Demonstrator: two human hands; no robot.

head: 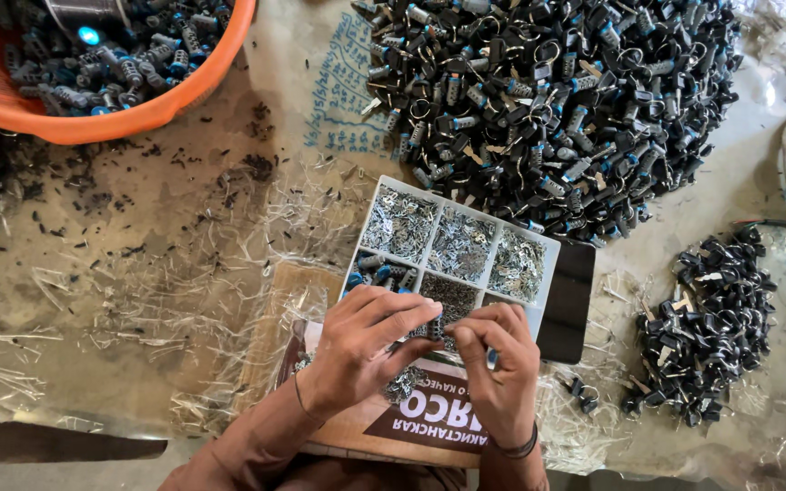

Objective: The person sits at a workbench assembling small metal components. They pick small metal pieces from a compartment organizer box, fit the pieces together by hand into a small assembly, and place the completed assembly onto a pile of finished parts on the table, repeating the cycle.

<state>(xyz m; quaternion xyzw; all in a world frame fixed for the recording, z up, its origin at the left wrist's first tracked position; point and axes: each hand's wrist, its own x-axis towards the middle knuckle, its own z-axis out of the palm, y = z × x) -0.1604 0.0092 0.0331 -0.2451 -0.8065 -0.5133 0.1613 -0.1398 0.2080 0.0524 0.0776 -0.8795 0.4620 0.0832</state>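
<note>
Head view: looks straight down on a cluttered work surface [138,273] covered with crinkled clear plastic film.
Big heap: a wide pile of small black-and-blue plastic parts with metal rings [557,100] fills the far right of the surface.
Basin: an orange tub [120,118] at the far left holds more of the same parts.
Small heap: a lesser pile of black parts [707,332] lies at the right, well apart from the hands.
Tray: a white compartment tray [455,238] sits at centre, its cells filled with small metal pieces; its near edge is hidden under the hands.
Cardboard: a brown printed box [429,423] lies under the wrists, nearest the person.
Left hand [366,350]: rests over the tray's near cells, fingers curled down; what its grip encloses cannot be told.
Right hand [498,368]: fingers pinched together on a small blue-tipped part [492,359], just beside the left fingertips.
Stray part: one black ringed piece [584,393] lies just right of the right hand.
</note>
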